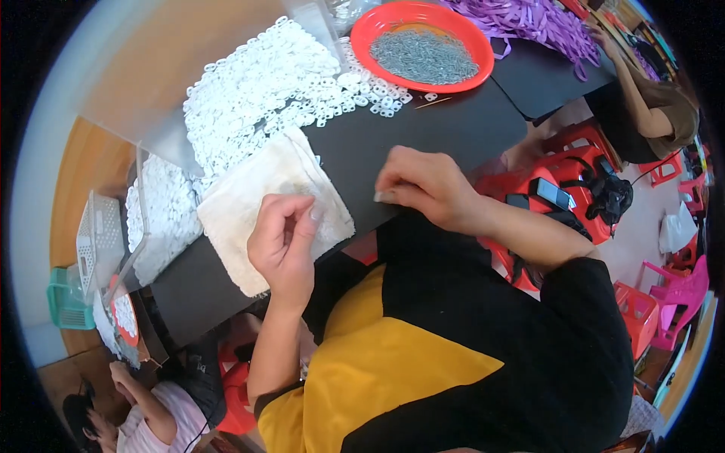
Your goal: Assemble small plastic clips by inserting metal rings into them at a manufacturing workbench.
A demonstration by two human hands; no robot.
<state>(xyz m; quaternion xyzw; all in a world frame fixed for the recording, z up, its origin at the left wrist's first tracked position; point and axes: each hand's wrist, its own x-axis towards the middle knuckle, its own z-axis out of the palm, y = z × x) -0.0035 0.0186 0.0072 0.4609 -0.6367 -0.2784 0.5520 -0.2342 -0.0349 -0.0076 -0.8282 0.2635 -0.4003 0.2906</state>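
Note:
My left hand [283, 240] is above a folded cream cloth [234, 204], fingers curled and the thumb pressed toward the index finger. Whatever lies in that pinch, if anything, is too small to make out. To its right, over the dark table, my right hand [432, 187] is closed with thumb and fingertips together. A pale spot shows at its fingertips, and I cannot tell whether it is a nail or a small piece. Beyond the cloth spreads a heap of small white plastic pieces with holes [257, 83].
A red plate [483, 72] of small silvery metal pieces [423, 57] stands at the back, near a thin stick [433, 103]. Purple ribbons [529, 26] lie at the far right. Red stools with a phone [553, 194] stand at right. Other people work at far right and lower left.

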